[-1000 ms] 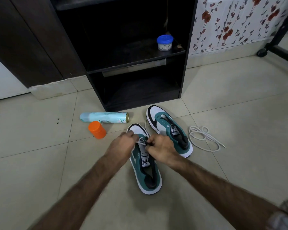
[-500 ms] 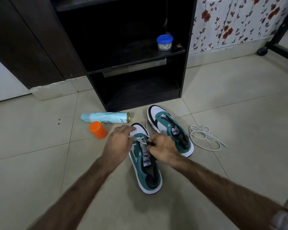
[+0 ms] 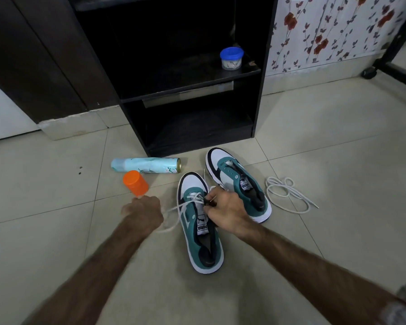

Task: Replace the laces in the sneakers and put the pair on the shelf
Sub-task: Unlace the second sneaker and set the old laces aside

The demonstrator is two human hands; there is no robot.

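Two green, white and black sneakers lie side by side on a pale tiled floor, toes pointing toward a dark open shelf unit (image 3: 256, 73). At the near sneaker (image 3: 201, 221), the left hand (image 3: 143, 211) is curled into a fist beside the shoe, gripping a white lace (image 3: 177, 208) that stretches taut from the eyelets out to that fist. The right hand (image 3: 227, 211) sits over the near sneaker's tongue, fingers curled and pinching the lace at the eyelets. The far sneaker (image 3: 238, 184) lies just to the right, its eyelets bare. A loose white lace (image 3: 287, 192) lies coiled on the tiles right of that shoe. Left of the sneakers lie a pale blue spray can (image 3: 148, 165) on its side and an orange cap (image 3: 135, 185) beside it. A blue-lidded tub (image 3: 231, 58) stands on the shelf.
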